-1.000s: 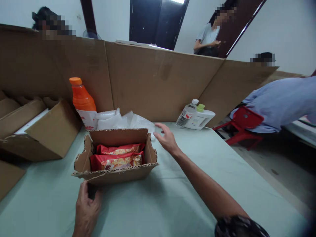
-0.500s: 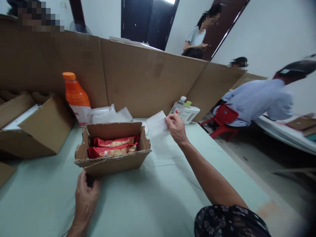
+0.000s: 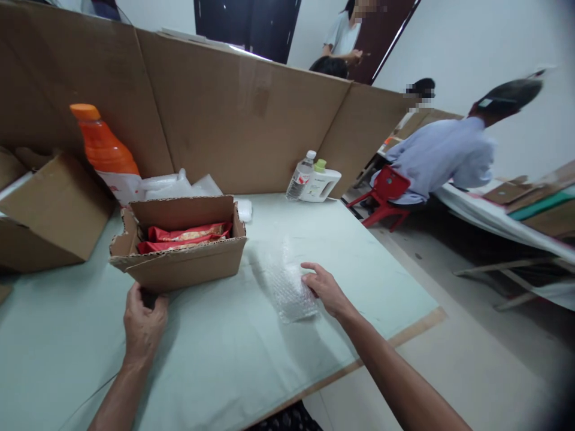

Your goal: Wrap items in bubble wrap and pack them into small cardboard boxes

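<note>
Bubble wrap sheet (image 3: 290, 287) was the thing that moved: 1 second earlier the right hand (image 3: 326, 290) was reaching open toward the plastic heap (image 3: 173, 184) at the back, 0.5 seconds earlier it had the sheet pinched up in the air, and now the sheet lay flat on the table (image 3: 224, 359) at 3 o'clock of the cardboard box (image 3: 179, 269), just beside it. So the wrap was out of the pile and spread where both hands could get at it. The right fingers were loosely curled on its 3 o'clock edge, but honestly I couldn't tell if they were pinching or only pressing. The left hand (image 3: 142, 320) hadn't budged, closed on the box's 6 o'clock flap with its fingertips tucked out of sight underneath. Hard bits: the wrap was see-through, so its far edges faded into the table; the red packets (image 3: 184, 234) looked like 2, half hidden by the box wall, print unreadable. The orange bottle (image 3: 105, 152) at 11 o'clock stood partly behind another carton (image 3: 49, 209), itself cut off by the frame.
</note>
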The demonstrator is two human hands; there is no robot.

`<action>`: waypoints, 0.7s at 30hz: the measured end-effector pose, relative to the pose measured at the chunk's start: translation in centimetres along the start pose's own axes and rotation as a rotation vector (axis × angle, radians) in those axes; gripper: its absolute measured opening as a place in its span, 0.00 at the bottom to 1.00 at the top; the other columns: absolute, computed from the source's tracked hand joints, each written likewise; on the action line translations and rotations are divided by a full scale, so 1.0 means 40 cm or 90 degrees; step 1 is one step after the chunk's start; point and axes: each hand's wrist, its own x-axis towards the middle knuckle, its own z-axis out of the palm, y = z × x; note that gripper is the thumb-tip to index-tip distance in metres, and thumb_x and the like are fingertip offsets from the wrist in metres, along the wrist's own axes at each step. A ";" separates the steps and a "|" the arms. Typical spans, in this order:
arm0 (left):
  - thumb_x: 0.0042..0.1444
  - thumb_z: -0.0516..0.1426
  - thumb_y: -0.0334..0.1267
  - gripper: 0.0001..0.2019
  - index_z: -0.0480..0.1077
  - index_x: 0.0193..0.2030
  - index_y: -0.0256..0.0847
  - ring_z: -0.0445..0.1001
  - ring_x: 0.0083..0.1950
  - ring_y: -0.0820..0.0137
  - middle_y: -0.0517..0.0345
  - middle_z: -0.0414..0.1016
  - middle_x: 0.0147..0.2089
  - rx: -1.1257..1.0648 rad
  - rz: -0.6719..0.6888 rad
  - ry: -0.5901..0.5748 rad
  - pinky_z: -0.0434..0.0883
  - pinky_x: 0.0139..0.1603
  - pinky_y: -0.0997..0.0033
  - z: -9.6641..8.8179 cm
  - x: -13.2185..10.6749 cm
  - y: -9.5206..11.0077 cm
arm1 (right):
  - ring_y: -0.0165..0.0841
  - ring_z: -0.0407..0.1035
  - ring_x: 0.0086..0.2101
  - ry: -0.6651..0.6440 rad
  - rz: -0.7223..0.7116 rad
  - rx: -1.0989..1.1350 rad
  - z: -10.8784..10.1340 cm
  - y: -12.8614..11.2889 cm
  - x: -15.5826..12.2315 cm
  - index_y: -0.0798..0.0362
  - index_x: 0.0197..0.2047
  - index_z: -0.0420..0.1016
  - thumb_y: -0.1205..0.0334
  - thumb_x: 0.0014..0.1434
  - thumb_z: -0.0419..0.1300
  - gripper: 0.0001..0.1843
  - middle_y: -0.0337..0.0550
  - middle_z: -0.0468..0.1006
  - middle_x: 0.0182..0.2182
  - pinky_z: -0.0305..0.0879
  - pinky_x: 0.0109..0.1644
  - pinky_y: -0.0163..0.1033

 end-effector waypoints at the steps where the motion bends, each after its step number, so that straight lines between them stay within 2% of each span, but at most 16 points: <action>1: 0.47 0.61 0.45 0.31 0.67 0.60 0.41 0.70 0.38 0.67 0.53 0.73 0.48 0.000 0.000 0.004 0.68 0.43 0.65 0.000 -0.002 0.005 | 0.28 0.57 0.21 0.023 -0.014 -0.023 -0.017 0.015 -0.002 0.55 0.51 0.69 0.51 0.47 0.60 0.29 0.27 0.64 0.20 0.53 0.26 0.34; 3: 0.46 0.60 0.45 0.31 0.68 0.59 0.40 0.70 0.40 0.66 0.53 0.74 0.46 0.000 -0.001 0.002 0.69 0.43 0.65 -0.001 -0.006 0.016 | 0.29 0.59 0.21 0.068 -0.045 -0.085 -0.051 0.046 -0.006 0.55 0.52 0.69 0.51 0.50 0.58 0.27 0.29 0.66 0.21 0.56 0.26 0.35; 5: 0.45 0.61 0.46 0.31 0.68 0.59 0.40 0.71 0.40 0.66 0.54 0.74 0.46 -0.005 -0.005 -0.007 0.69 0.44 0.65 -0.006 -0.008 0.028 | 0.33 0.66 0.25 0.129 -0.098 -0.178 -0.079 0.067 -0.011 0.54 0.51 0.70 0.52 0.52 0.58 0.24 0.36 0.74 0.26 0.64 0.31 0.40; 7: 0.45 0.61 0.46 0.32 0.67 0.60 0.42 0.72 0.44 0.65 0.54 0.74 0.48 -0.024 -0.006 -0.017 0.69 0.46 0.64 -0.013 -0.006 0.038 | 0.40 0.74 0.37 0.202 -0.198 -0.278 -0.094 0.064 -0.016 0.52 0.52 0.72 0.53 0.55 0.59 0.22 0.49 0.80 0.41 0.71 0.41 0.48; 9: 0.45 0.62 0.46 0.34 0.66 0.61 0.43 0.73 0.49 0.63 0.53 0.73 0.52 -0.040 0.001 -0.027 0.69 0.49 0.64 -0.020 0.000 0.048 | 0.46 0.74 0.49 0.234 -0.304 -0.335 -0.083 0.033 -0.013 0.50 0.53 0.74 0.54 0.58 0.59 0.20 0.54 0.78 0.53 0.71 0.52 0.54; 11: 0.45 0.62 0.47 0.35 0.65 0.62 0.43 0.72 0.52 0.62 0.51 0.72 0.55 -0.042 0.012 -0.034 0.69 0.50 0.64 -0.026 0.010 0.058 | 0.47 0.73 0.53 0.169 -0.362 -0.327 -0.044 -0.016 0.000 0.48 0.55 0.74 0.54 0.61 0.59 0.19 0.53 0.76 0.57 0.71 0.55 0.54; 13: 0.44 0.62 0.48 0.35 0.65 0.61 0.42 0.72 0.52 0.61 0.50 0.72 0.54 -0.044 0.011 -0.034 0.70 0.50 0.63 -0.028 0.019 0.068 | 0.44 0.74 0.51 0.033 -0.374 -0.283 0.021 -0.064 0.027 0.47 0.59 0.72 0.54 0.63 0.60 0.22 0.52 0.75 0.58 0.73 0.52 0.50; 15: 0.43 0.63 0.49 0.34 0.65 0.58 0.42 0.73 0.50 0.61 0.51 0.72 0.52 -0.053 -0.003 -0.036 0.71 0.50 0.62 -0.026 0.024 0.075 | 0.43 0.74 0.52 -0.112 -0.372 -0.241 0.101 -0.100 0.065 0.47 0.64 0.68 0.55 0.60 0.63 0.29 0.53 0.73 0.62 0.74 0.49 0.48; 17: 0.43 0.62 0.50 0.32 0.65 0.56 0.41 0.75 0.47 0.61 0.52 0.73 0.49 -0.059 -0.016 -0.047 0.72 0.47 0.63 -0.019 0.027 0.076 | 0.44 0.73 0.54 -0.223 -0.359 -0.215 0.179 -0.120 0.107 0.49 0.68 0.64 0.54 0.56 0.67 0.37 0.56 0.70 0.65 0.74 0.49 0.47; 19: 0.44 0.62 0.51 0.29 0.66 0.53 0.40 0.75 0.43 0.62 0.53 0.74 0.45 -0.057 -0.021 -0.059 0.72 0.44 0.63 -0.010 0.032 0.072 | 0.45 0.73 0.54 -0.298 -0.330 -0.196 0.246 -0.132 0.145 0.52 0.69 0.63 0.55 0.55 0.68 0.40 0.58 0.71 0.63 0.74 0.47 0.46; 21: 0.44 0.62 0.50 0.26 0.67 0.49 0.40 0.75 0.40 0.64 0.55 0.74 0.42 -0.050 -0.020 -0.058 0.71 0.41 0.65 0.001 0.047 0.066 | 0.44 0.74 0.51 -0.321 -0.309 -0.175 0.297 -0.143 0.176 0.53 0.68 0.64 0.56 0.56 0.68 0.38 0.55 0.75 0.58 0.73 0.43 0.43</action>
